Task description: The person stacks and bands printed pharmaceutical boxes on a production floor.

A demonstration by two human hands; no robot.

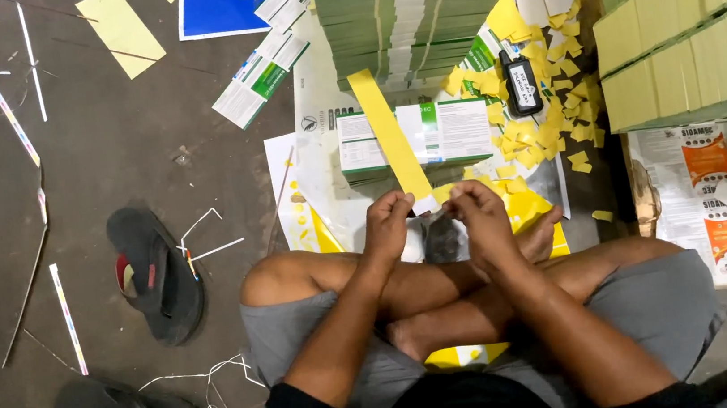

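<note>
Sitting cross-legged on the floor (105,141); left hand (384,224) and right hand (480,214) both pinch the near end of one long yellow paper strip (387,129), fingers closed on it. Strip runs away over one stack of green-and-white printed cartons (455,131). Two dark sandals (155,275) lie left. One black tape dispenser (520,81) rests among yellow scraps (553,125).

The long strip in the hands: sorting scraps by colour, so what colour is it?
Yellow; the strip shows best in the head view.
</note>
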